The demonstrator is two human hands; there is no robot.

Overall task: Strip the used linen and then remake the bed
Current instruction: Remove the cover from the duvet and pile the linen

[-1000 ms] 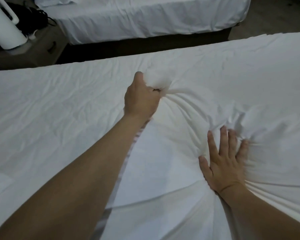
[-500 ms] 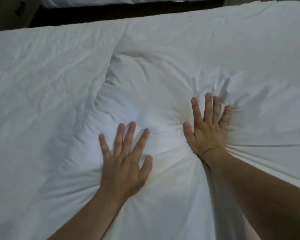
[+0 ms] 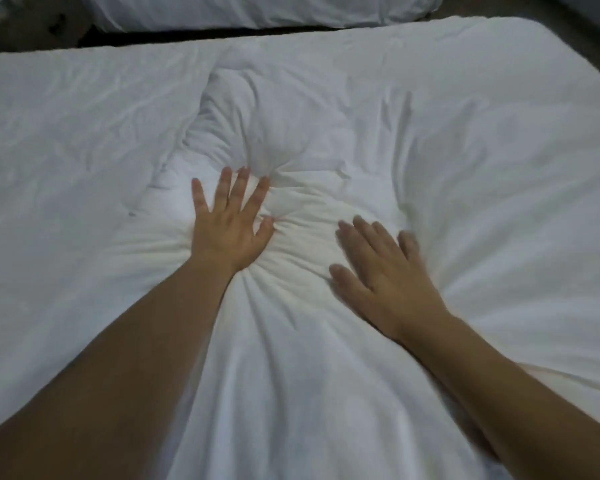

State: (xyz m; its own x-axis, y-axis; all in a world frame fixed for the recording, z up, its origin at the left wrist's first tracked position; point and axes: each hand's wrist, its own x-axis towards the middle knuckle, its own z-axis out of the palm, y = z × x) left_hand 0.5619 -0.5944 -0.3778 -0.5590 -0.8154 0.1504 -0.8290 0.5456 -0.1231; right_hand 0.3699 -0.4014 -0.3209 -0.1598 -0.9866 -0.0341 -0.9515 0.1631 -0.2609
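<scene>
A white duvet [image 3: 482, 174] covers the whole bed in front of me, bunched into a puffy ridge [image 3: 274, 140] at the middle with creases radiating from it. My left hand [image 3: 231, 223] lies flat on the duvet with fingers spread, pressing just below the ridge. My right hand [image 3: 378, 271] also lies flat on the fabric, fingers straight and slightly blurred, a little nearer to me and to the right. Neither hand grips the cloth.
A second bed [image 3: 257, 10] with white linen stands across a dark gap [image 3: 201, 34] beyond the far edge. The duvet's rounded far right corner [image 3: 582, 46] hangs near dark floor.
My left hand let go of the gathered fabric it gripped a second ago and came down flat. My right hand has slid nearer to me and leftward. The bunched ridge stays at the middle.
</scene>
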